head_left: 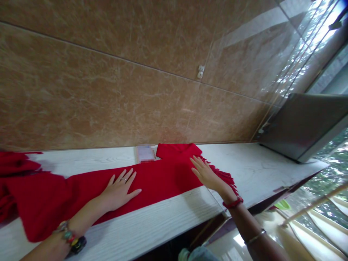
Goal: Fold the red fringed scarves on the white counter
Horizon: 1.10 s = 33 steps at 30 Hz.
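Note:
A long red scarf (160, 181) lies spread along the white tabletop, its fringe (225, 177) towards the right. My left hand (119, 192) rests palm down on the middle of the scarf, fingers spread. Over the fringed end is my right hand (208, 175), its fingers stretched out and flat on or just above the cloth. One corner of red cloth (178, 149) sticks out at the back by the wall. At far left more red cloth (16, 163) is bunched up, and the scarf there is loosely folded.
A small pale, blurred rectangle (146, 153) lies behind the scarf against the brown tiled wall (108, 90). To the right a grey box-like appliance (307, 123) stands on the counter (261, 159). Beyond the counter's front edge are a wooden rail (315, 203) and a green object (283, 204).

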{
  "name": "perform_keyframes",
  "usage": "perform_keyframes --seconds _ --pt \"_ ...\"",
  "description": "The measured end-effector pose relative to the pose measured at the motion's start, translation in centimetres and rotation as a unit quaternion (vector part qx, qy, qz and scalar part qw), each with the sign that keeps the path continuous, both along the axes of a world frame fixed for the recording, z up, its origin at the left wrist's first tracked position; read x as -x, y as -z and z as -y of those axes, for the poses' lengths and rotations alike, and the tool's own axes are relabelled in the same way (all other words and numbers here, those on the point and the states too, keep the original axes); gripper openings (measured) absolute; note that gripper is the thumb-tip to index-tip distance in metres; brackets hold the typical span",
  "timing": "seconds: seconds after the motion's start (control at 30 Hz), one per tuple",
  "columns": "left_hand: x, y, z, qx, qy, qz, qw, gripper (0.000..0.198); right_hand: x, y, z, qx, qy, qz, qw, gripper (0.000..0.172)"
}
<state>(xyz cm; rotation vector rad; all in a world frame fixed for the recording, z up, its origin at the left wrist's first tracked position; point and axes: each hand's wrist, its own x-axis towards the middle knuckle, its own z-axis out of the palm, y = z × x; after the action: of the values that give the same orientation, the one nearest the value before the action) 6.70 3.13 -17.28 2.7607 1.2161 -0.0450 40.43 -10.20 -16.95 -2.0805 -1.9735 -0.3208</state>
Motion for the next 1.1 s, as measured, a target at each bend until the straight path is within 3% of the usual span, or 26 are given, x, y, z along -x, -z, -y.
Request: perform_keyframes --seconds 0.13,0.27,0.37,0.47,0.57,0.67,0.73,0.8,0.97,1.1 --pt "0.0 -0.5 0.3 0.007 -0.004 -0.02 1.0 0.078 5.6 -0.9 -4.3 0.004 -0.11 -0.022 0.994 0.051" --pt "0.0 -1.4 0.9 0.011 -0.001 -0.03 0.999 0.078 7.2 -0.1 -7.2 0.042 -0.116 0.012 0.992 0.051" --pt "-0.1 -1.8 1.2 0.02 0.006 -0.035 0.999 0.078 4.8 1.0 -7.6 0.055 -0.086 0.043 0.994 0.046" --pt "-0.1 -2.0 1.2 0.03 0.005 -0.031 0.999 0.079 0.6 1.6 -6.6 0.077 0.012 0.027 0.997 0.045" --pt "-0.1 -2.0 1.1 0.04 0.003 -0.023 0.999 0.08 -2.9 1.1 -5.2 0.099 0.106 0.014 0.989 0.042" --pt "-0.1 -2.0 1.1 0.055 0.007 -0.02 0.998 0.082 -3.7 -0.1 -4.8 0.081 0.159 0.02 0.984 0.042" --pt "-0.2 -2.0 1.1 0.065 0.01 -0.018 0.998 0.082 -2.2 -0.8 -5.5 0.062 0.16 0.028 0.985 0.045" --pt "-0.2 -2.0 1.0 0.072 0.013 -0.015 0.997 0.082 0.7 -1.0 -6.5 0.044 0.115 0.036 0.992 0.047" --pt "0.2 -2.3 0.4 0.096 0.016 -0.004 0.995 0.085 9.0 0.5 -8.6 0.022 -0.073 0.037 0.996 0.051" --pt "0.9 -3.0 -0.5 0.177 0.026 0.036 0.983 0.079 11.3 2.3 -9.0 0.046 -0.059 0.017 0.997 0.052"
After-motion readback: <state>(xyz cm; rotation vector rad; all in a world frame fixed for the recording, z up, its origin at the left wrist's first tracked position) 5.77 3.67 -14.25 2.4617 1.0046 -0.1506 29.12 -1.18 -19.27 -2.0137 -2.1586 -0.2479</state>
